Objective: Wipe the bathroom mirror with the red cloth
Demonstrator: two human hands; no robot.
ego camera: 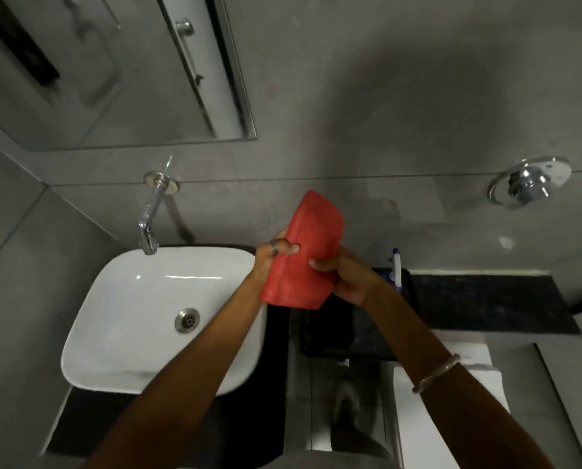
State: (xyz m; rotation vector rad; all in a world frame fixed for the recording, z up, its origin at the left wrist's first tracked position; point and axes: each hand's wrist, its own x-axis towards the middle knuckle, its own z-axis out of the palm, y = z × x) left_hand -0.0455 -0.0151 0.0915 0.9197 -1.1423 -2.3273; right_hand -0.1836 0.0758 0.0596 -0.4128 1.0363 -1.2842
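Note:
A folded red cloth [304,252] is held upright in front of the grey wall, between the basin and the black tray. My left hand [271,257], with a ring on one finger, grips its left edge. My right hand [345,277] grips its lower right side, thumb across the front. The bathroom mirror [113,69] hangs on the wall at the upper left, well above and to the left of the cloth. Neither hand touches the mirror.
A white basin [130,299] with a metal drain sits on a black counter below a chrome wall tap [150,218]. A black tray [347,336] and a small bottle [397,265] lie to the right. A chrome wall fitting [529,182] is at the far right.

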